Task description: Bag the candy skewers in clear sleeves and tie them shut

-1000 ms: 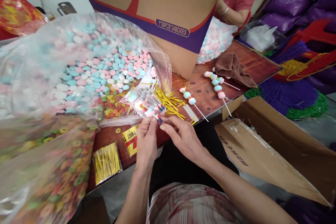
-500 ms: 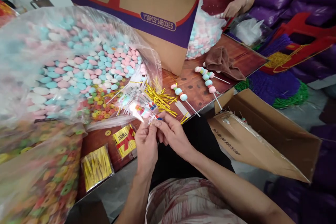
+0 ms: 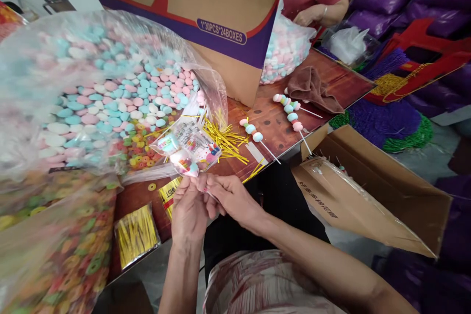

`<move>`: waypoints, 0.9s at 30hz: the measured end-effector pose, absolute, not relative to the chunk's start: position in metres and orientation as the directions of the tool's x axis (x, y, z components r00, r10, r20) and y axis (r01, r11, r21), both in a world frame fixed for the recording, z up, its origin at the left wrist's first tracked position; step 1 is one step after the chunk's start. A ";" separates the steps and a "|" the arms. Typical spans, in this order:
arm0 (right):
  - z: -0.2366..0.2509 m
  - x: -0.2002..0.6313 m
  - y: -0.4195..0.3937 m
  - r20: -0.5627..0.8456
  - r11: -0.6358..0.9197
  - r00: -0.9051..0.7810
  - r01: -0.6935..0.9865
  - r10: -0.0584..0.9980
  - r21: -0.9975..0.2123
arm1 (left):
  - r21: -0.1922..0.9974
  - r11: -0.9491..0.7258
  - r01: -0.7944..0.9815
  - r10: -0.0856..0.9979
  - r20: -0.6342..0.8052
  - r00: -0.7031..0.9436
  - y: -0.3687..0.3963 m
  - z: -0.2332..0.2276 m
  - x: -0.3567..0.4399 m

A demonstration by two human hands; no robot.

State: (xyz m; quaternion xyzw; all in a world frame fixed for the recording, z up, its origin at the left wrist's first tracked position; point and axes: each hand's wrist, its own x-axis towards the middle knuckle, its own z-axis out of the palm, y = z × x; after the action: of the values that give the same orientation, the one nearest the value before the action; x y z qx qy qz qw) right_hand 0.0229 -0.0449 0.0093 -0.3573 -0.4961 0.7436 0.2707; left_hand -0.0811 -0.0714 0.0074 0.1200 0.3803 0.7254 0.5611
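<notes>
Over the table edge, both hands (image 3: 206, 201) pinch candy packet (image 3: 189, 149).

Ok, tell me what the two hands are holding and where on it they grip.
Both the left hand and right hand pinch the bottom neck of a clear printed bag with a candy skewer inside, just below the candies.

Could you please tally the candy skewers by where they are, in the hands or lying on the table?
Wrapped candy skewer held in the left hand and right hand: 1
Unwrapped candy skewers lying on the table: 2, one near the gold twist ties at, one near the brown cloth at
Total: 3
</notes>
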 end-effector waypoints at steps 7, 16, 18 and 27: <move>0.005 0.053 0.005 0.136 0.452 -0.435 0.801 0.890 -0.393 | 0.754 -0.084 -0.652 0.851 -0.286 -0.440 -0.062 0.002 -0.089; -0.010 0.052 0.042 0.132 0.776 -0.781 0.623 0.611 0.096 | 0.766 -0.107 -0.634 0.838 -0.273 -0.472 -0.054 -0.003 -0.088; -0.010 0.059 0.048 0.123 0.768 -0.774 0.632 0.621 0.101 | 0.762 -0.112 -0.638 0.839 -0.272 -0.471 -0.051 -0.002 -0.089; 0.007 0.068 0.040 0.058 0.705 -0.704 0.709 0.708 0.003 | 0.797 -0.117 -0.592 0.810 -0.268 -0.522 -0.036 0.002 -0.083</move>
State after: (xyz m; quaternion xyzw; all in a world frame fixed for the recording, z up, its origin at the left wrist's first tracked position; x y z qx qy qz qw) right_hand 0.0680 0.0404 0.0075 -0.3838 -0.9229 -0.0125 0.0261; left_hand -0.0834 -0.0357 0.0024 0.1169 0.4647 0.7383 0.4747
